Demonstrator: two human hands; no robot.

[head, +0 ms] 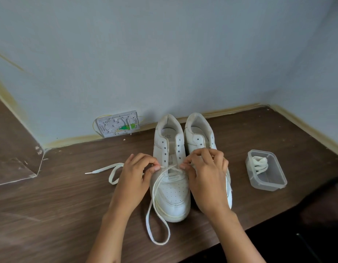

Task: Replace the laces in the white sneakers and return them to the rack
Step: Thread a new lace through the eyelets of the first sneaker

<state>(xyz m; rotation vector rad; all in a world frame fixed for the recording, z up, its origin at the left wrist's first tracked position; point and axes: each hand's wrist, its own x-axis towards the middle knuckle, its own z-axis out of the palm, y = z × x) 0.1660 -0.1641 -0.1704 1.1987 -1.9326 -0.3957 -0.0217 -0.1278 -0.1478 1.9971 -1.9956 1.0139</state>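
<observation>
The lace [154, 196] is only thru the low holes of the left sneaker [171, 179], which sits mid surface [69, 215] w/ toe near. Left hand [137, 173] pinches the lace at the left holes; right hand [204, 173] pinches it at the right holes, fingers curled. Next, I think: pull both sides even, keep the lace flat, no twist, cross it, go up one hole. The other sneaker [200, 133] waits just right, no lace that I can see. A tub [266, 185] further right holds one more lace [260, 163].

Wood-grain floor [69, 215], two white sneakers [170, 186], loose lace [115, 172], clear tub [266, 171], wall-side junction plate [117, 124]
</observation>
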